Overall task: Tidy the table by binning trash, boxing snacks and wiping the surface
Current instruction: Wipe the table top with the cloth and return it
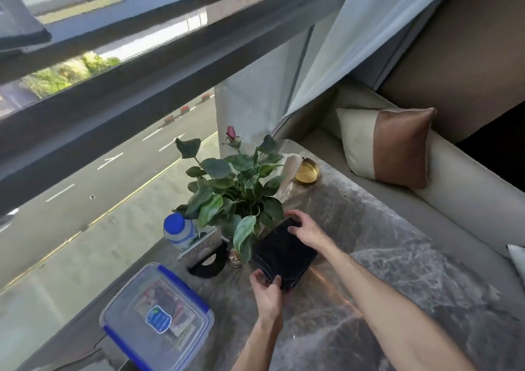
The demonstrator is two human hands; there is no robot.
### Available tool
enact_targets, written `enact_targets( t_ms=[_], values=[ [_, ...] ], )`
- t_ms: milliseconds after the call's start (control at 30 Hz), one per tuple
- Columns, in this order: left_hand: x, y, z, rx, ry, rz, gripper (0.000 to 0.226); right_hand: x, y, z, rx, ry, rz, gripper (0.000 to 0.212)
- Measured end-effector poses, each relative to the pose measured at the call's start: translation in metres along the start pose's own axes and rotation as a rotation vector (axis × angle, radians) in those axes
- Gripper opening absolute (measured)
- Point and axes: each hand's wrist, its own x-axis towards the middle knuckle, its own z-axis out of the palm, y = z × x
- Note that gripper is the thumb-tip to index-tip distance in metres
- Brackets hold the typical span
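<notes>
Both hands hold the folded dark cloth (284,252) beside the potted plant (235,189), toward the counter's (397,271) window edge. The left hand (267,288) grips its near corner, the right hand (305,228) its far one. A careless wipe could clip the plant's leaves or topple the blue-capped bottle (177,230). One cloth, one lidded snack box (156,316), one bottle, one plant, one gold dish (306,171).

Both hands hold a folded black cloth (285,252) on the marble table (397,271).

The left hand (267,288) pinches the cloth's near corner, and the right hand (305,230) grips its far corner, just beside the potted plant (235,186). A lidded clear container (156,318) with blue clips sits at the table's left edge, a blue-capped bottle (179,230) behind it, and a gold dish (306,171) near the far corner.
</notes>
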Motion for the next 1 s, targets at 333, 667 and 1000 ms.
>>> enact_targets(
  t_ms=[333,667,1000],
  values=[
    [0.048,0.009,0.002,0.344,0.222,-0.047,0.028,0.032,0.054,0.012,-0.206,0.247,0.107,0.025],
    [0.052,0.005,0.004,0.454,0.358,0.115,0.016,0.033,0.068,0.013,-0.391,0.233,0.193,0.015],
    [0.04,0.004,0.016,0.509,0.305,-0.095,0.041,0.014,0.087,-0.002,-0.421,0.198,0.313,0.025]
  ],
)
